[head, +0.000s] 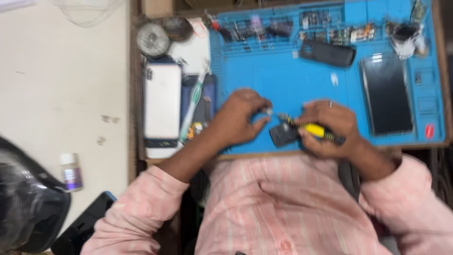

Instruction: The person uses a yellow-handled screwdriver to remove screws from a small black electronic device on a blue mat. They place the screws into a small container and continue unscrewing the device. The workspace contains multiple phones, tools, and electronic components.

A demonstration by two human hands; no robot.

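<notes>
On the blue mat (292, 80) at six o'clock, right hand (328, 127) clamped on a yellow screwdriver (311, 128) over a small dark device (282, 134), left hand (240, 118) pinching a tiny pale part (268, 112), white phone (162, 101) at nine o'clock.

Head camera, looking steeply down, close over blue mat (292, 80)

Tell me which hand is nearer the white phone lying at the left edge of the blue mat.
Left. The left hand is just right of the white phone; the right hand, gripping a yellow-handled screwdriver, is farther right.
</notes>
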